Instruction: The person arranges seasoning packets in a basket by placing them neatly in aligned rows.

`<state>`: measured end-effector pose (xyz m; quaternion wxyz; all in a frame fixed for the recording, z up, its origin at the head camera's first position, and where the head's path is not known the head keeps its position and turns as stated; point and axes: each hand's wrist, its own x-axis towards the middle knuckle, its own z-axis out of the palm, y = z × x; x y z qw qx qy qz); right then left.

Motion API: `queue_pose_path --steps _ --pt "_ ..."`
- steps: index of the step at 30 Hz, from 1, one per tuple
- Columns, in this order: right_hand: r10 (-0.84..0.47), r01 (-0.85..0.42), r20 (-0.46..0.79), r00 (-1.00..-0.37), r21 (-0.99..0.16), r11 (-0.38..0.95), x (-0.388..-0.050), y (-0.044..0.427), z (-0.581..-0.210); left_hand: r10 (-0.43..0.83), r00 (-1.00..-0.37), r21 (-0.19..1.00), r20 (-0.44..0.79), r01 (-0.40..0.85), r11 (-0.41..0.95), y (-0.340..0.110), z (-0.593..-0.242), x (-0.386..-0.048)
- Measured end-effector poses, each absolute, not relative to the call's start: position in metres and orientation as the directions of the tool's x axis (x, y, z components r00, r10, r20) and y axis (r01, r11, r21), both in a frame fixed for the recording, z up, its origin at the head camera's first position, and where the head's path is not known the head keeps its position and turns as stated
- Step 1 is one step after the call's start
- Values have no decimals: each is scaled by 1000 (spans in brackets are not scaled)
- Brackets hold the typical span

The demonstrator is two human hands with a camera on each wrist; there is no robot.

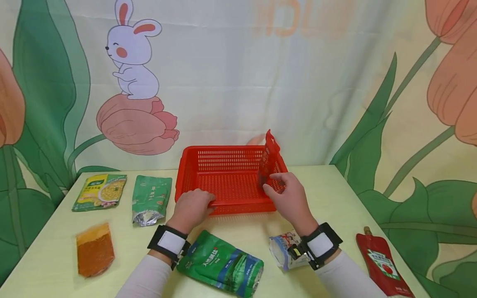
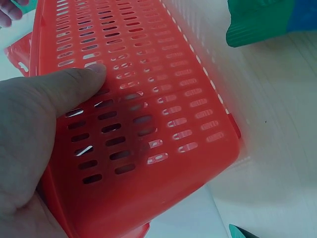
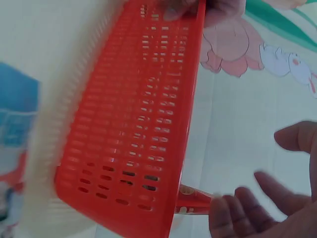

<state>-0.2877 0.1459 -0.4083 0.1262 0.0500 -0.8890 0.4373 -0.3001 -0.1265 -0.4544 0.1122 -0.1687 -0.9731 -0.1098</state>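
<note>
A red plastic basket stands at the back of the table. My left hand grips its front rim near the left corner; in the left wrist view the thumb of that hand lies on the outside of the basket wall. A red pouch stands upright inside the basket at its right end. Beside the pouch is my right hand, fingers parted and relaxed. In the right wrist view the right hand is apart from the basket, with part of the red pouch past the rim.
On the left lie a yellow-green packet, a green pouch and an orange-brown packet. In front are a large green pouch and a small white-blue packet. A red spouted pouch lies at the right edge.
</note>
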Motion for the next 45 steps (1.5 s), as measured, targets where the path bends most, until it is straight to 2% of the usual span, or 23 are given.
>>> queue_pose_path --steps 5,10,13,16,20,24,29,36,45 --pt "-133 -306 289 -948 -718 625 -271 157 -413 304 -918 177 254 353 919 -127 -454 -300" --pt "-353 -445 276 -894 -635 631 -258 172 -416 306 -919 168 249 352 921 -127 -454 -300" --pt "-506 -493 155 -848 -580 649 -254 183 -416 309 -917 164 251 355 920 -127 -454 -299" --pt "-600 -489 -42 -799 -536 688 -252 194 -418 311 -916 164 254 357 919 -128 -454 -299" --pt "-605 -470 -241 -759 -440 765 -251 202 -425 308 -917 161 252 354 921 -128 -455 -300" --pt "-549 -459 -311 -776 -317 830 -252 207 -435 310 -916 153 254 355 922 -127 -455 -301" --pt "-498 -446 -324 -804 -224 866 -259 216 -449 313 -915 156 256 359 920 -127 -455 -301" --pt "-528 -489 -328 -783 -200 849 -265 221 -458 311 -917 158 252 356 921 -127 -456 -301" --pt "-552 -528 -280 -785 -164 833 -261 223 -461 308 -921 153 241 349 925 -126 -455 -301"
